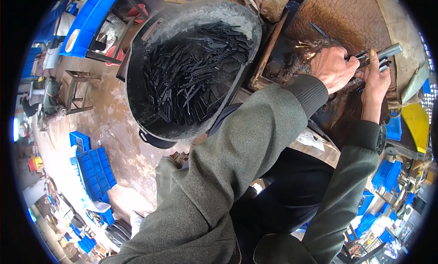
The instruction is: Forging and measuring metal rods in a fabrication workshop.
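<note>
My left hand (pixel 334 68) is closed over the brown worktop, its fingers curled beside the near end of a grey metal bar or tube (pixel 388 51). What those fingers hold is hidden. My right hand (pixel 377 80) is closed too, with its thumb laid across the bar and its fingers around thin black strips (pixel 385 64) just below it. Both hands are close together at the upper right. Left of my hands, a large oval basin (pixel 194 132) contains a heap of loose black strips (pixel 196 72). A thin dark strip (pixel 319 30) lies above my left hand.
A wet brown hide-like sheet (pixel 346 13) backs the worktop, beside a wooden edge (pixel 272 47). Blue crates (pixel 96 170) stand on the floor at left, near a wooden stool (pixel 76 91). A yellow panel (pixel 416 127) is at far right.
</note>
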### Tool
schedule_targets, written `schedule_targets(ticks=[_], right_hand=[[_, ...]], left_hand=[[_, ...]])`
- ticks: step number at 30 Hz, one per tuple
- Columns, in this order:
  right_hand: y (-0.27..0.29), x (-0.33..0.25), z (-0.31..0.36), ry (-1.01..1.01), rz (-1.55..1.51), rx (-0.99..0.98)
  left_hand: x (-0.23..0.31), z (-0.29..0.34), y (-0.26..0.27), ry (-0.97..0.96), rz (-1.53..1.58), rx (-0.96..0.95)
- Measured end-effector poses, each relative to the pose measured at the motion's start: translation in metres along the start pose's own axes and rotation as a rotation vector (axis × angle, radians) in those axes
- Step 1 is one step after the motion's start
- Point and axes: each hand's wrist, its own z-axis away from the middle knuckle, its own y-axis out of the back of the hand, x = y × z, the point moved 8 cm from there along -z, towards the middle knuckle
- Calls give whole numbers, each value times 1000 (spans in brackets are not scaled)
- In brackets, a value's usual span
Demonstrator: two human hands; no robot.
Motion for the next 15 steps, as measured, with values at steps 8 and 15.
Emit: schedule_targets(ticks=[8,15], right_hand=[[-1,-2,2,11,-34,11],[0,1,-1,27,-31,-3]], left_hand=[[1,1,-2,-9,-5,14],[7,4,1,-7,-3,8]])
